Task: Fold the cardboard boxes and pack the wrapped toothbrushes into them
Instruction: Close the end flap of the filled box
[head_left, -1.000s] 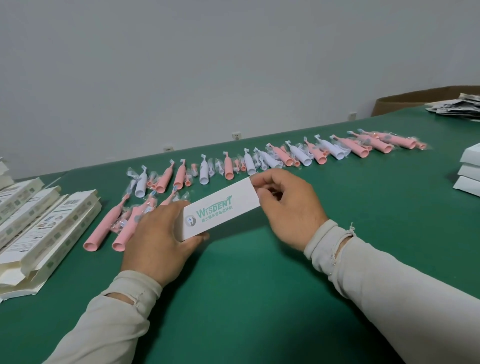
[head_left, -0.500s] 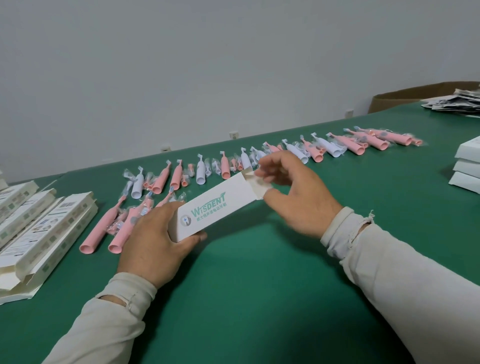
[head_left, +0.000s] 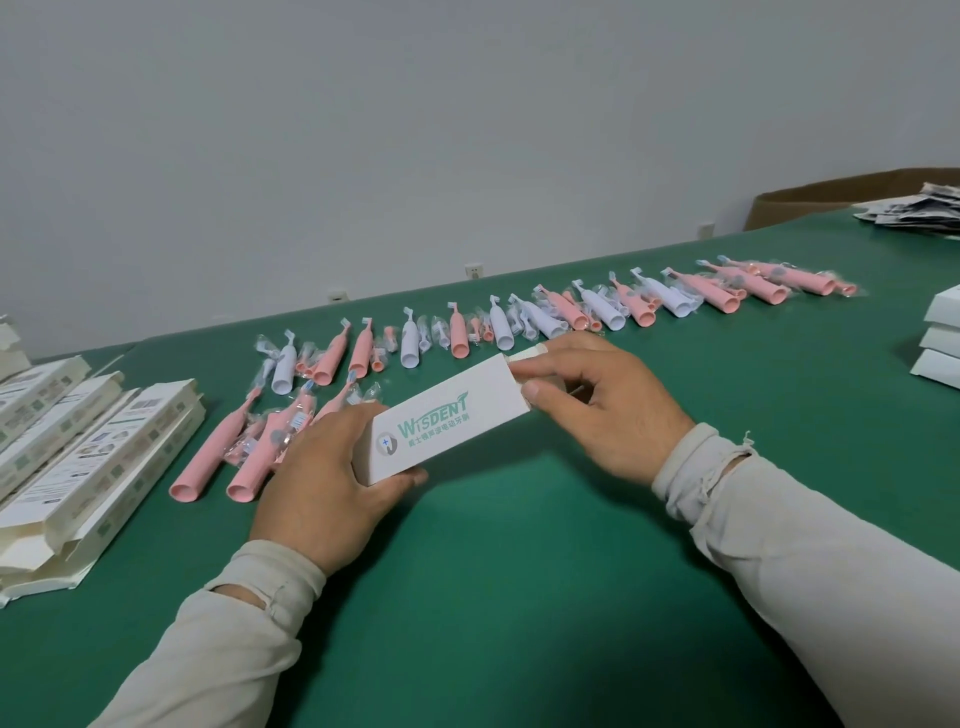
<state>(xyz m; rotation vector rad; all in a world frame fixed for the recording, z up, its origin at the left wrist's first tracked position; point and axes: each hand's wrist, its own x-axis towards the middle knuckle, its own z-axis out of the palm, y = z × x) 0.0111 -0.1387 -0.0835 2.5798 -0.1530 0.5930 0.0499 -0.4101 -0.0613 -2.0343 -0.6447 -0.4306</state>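
White cardboard box with green lettering, held at frame centre just above the green bench. Left hand wraps its lower-left end; right hand pinches the upper-right end flap. Wrapped pink and white toothbrushes lie in a row behind. Flat boxes stacked at left edge.

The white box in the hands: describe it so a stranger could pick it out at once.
On the green table, in front of the long row of wrapped toothbrushes, both hands hold one white box. The left hand grips its near end, the right hand its far flap. Unlike the flat boxes stacked left, it is folded up and shows a green WISDENT logo.
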